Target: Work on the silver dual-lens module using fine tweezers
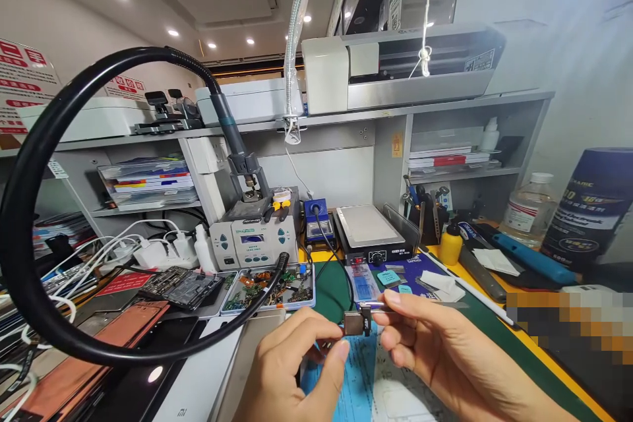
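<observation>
My left hand (297,362) is closed, thumb and fingers pinched at the left side of a small rectangular part (354,324) with a brownish metal face. A black piece (366,320) sits along that part's right edge. From the other side, my right hand (425,336) is closed on a thin metal tool that looks like tweezers (378,305), its tip end at the top of the black piece. Both hands are raised above a blue and white printed sheet (363,376). My left fingers partly hide what lies under them.
A thick black hose (14,211) loops across the left, from the hot-air station (254,237). Behind my hands stand a tray of circuit parts (232,300), a soldering station (319,221) and a flat heating plate (368,225). Phones (192,369) lie left; bottles (450,247) stand right.
</observation>
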Demonstrator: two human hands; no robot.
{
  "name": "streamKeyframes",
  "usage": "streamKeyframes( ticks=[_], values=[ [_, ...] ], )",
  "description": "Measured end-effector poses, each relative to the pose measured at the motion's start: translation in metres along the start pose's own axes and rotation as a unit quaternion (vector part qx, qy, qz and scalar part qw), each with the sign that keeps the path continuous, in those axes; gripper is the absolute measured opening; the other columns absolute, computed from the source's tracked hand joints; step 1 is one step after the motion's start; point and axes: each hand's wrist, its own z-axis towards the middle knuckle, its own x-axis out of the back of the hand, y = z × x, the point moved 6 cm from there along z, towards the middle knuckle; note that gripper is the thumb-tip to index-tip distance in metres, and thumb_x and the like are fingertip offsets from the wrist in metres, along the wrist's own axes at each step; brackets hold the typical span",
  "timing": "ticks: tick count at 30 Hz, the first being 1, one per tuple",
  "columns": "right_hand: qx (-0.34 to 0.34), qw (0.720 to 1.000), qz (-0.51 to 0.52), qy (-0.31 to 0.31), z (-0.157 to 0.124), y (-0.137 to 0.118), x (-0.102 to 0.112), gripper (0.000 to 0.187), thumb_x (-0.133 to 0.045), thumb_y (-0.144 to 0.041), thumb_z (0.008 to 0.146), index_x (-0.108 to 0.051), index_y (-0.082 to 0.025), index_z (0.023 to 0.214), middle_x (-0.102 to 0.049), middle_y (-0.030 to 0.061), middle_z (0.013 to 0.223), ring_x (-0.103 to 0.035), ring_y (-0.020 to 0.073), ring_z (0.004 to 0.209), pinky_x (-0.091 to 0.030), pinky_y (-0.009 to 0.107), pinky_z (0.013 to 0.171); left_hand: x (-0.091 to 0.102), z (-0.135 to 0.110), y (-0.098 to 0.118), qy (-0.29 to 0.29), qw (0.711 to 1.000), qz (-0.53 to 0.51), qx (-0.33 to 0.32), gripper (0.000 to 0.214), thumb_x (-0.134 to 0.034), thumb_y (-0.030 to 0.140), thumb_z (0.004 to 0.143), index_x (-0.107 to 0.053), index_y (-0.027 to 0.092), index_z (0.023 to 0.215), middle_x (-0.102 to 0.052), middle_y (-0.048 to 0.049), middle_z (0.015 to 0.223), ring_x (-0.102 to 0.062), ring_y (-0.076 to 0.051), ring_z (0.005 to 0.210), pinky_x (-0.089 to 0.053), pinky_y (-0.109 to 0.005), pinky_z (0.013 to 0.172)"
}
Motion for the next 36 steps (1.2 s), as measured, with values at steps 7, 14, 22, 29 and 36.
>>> streamKeyframes(
  ticks=[7,14,22,29,36],
  values=[
    [0.011,1.000,-0.013,0.011,0.000,0.000,0.000,0.008,-0.081,-0.017,0.080,-0.079,-0.009,0.081,-0.077,0.0106,0.079,-0.069,0.0131,0.059,-0.058,0.019,0.051,-0.007,0.000,-0.013,-0.053,0.987,-0.051,0.144,0.025,-0.056,0.036,0.090,-0.067,0.020,0.075,-0.063,-0.0015,0.071,-0.061,-0.016,0.070,-0.046,-0.024,0.065],
    [0.032,0.998,-0.055,0.012,0.000,-0.002,-0.003,0.017,-0.084,-0.025,0.077,-0.077,-0.009,0.079,-0.075,0.0103,0.079,-0.068,0.0145,0.061,-0.057,0.022,0.054,-0.011,-0.004,-0.021,-0.069,0.968,-0.096,0.224,0.029,-0.055,0.042,0.086,-0.065,0.019,0.072,-0.062,-0.0020,0.066,-0.060,-0.016,0.059,-0.048,-0.024,0.056],
    [0.080,0.991,-0.110,0.015,-0.002,-0.007,-0.005,0.025,-0.082,-0.033,0.079,-0.075,-0.009,0.082,-0.074,0.0118,0.080,-0.067,0.0172,0.065,-0.054,0.024,0.054,-0.009,-0.004,-0.023,-0.014,0.972,-0.110,0.207,0.026,-0.057,0.038,0.083,-0.067,0.019,0.069,-0.063,-0.0023,0.064,-0.059,-0.015,0.056,-0.049,-0.022,0.052],
    [0.091,0.987,-0.132,0.030,-0.004,-0.010,-0.008,0.029,-0.084,-0.036,0.076,-0.073,-0.009,0.080,-0.074,0.0104,0.080,-0.068,0.0175,0.064,-0.053,0.023,0.052,-0.014,-0.008,-0.030,-0.012,0.940,-0.181,0.290,0.027,-0.062,0.042,0.081,-0.068,0.017,0.072,-0.063,-0.0013,0.066,-0.055,-0.012,0.052,-0.049,-0.021,0.048],
    [0.117,0.982,-0.145,0.041,-0.003,-0.012,-0.006,0.030,-0.085,-0.037,0.075,-0.074,-0.010,0.076,-0.073,0.0086,0.077,-0.068,0.0178,0.063,-0.052,0.023,0.051,-0.012,-0.006,-0.027,0.027,0.931,-0.212,0.295,0.028,-0.069,0.042,0.078,-0.069,0.015,0.070,-0.063,-0.0008,0.064,-0.055,-0.011,0.051,-0.048,-0.020,0.047]
  ],
)
